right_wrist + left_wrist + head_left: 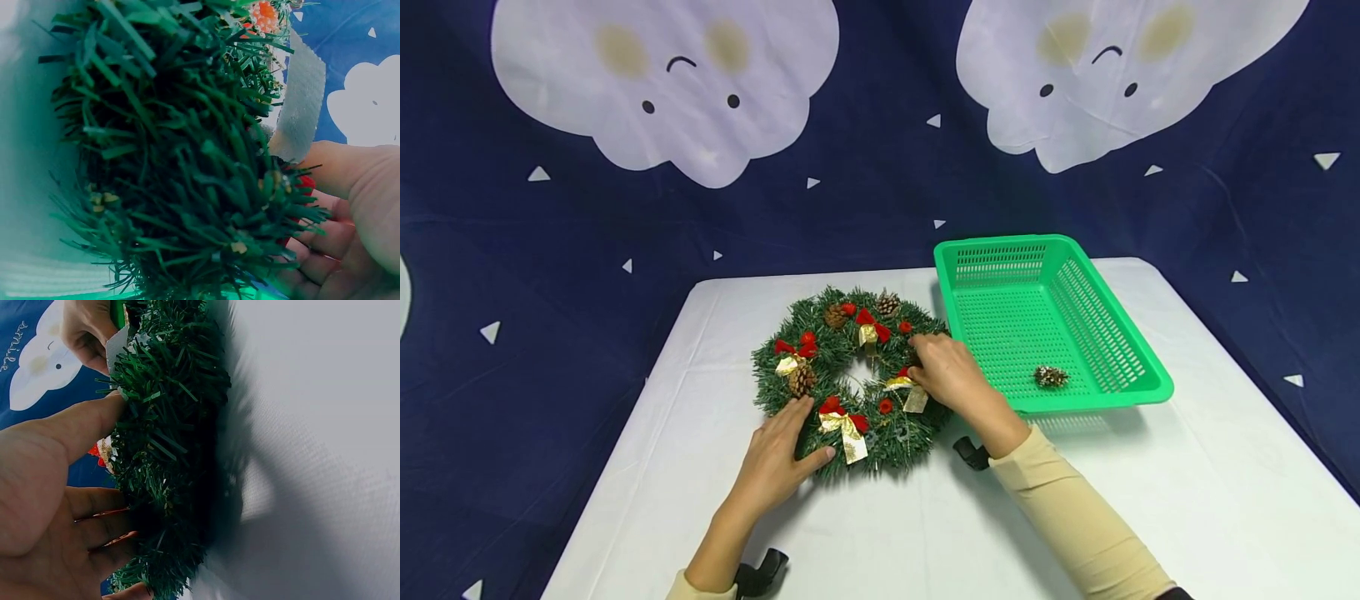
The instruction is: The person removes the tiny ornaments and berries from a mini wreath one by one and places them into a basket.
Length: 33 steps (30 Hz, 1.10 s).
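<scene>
Left hand [781,457] spread on near edge of wreath [826,360], which lies on desk [910,533]; right hand [952,371] curled over right side, can't tell if gripping. Apparently dressing wreath; next likely needs steady bracing.

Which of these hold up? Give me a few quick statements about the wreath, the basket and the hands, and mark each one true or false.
1. The wreath lies on the white table. True.
2. The basket stands to the left of the wreath in the head view. False: it stands to the right.
3. One pine cone lies inside the basket. True.
4. The wreath carries no decorations. False: it has red and gold bows, among other trimmings.
5. The left hand and the right hand are both at the wreath. True.
6. The basket is upside down. False: its open side faces up.
</scene>
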Each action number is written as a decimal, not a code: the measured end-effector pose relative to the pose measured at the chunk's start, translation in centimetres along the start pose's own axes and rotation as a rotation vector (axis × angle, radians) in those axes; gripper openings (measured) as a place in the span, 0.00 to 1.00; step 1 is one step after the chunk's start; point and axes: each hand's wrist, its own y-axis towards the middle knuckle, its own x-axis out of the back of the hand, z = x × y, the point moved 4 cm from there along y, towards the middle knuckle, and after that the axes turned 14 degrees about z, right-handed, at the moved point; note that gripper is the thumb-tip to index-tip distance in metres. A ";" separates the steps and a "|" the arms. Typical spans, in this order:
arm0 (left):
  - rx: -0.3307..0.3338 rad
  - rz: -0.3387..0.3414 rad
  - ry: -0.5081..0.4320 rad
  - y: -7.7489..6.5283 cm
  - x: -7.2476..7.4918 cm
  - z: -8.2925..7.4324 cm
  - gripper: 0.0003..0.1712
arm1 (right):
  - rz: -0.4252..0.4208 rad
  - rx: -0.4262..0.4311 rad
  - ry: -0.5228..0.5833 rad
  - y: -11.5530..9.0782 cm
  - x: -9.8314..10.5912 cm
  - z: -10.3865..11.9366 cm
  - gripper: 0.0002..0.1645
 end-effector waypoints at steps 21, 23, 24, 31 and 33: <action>0.008 0.014 -0.008 0.0 0.1 -0.1 0.48 | -0.008 -0.056 0.416 -1.3 2.0 -1.7 0.28; 0.011 0.016 -0.013 0.0 0.0 -0.1 0.48 | -0.014 -0.059 0.460 -1.6 2.2 -1.8 0.28; 0.012 0.017 -0.015 0.0 0.0 -0.1 0.48 | -0.017 -0.059 0.478 -1.8 2.4 -1.9 0.28; 0.006 0.016 -0.011 0.0 0.0 -0.1 0.47 | -0.069 -0.056 0.600 -3.2 3.8 -3.0 0.29; 0.010 0.018 -0.014 0.0 0.0 0.0 0.48 | -0.089 -0.061 0.607 -3.6 4.4 -3.4 0.28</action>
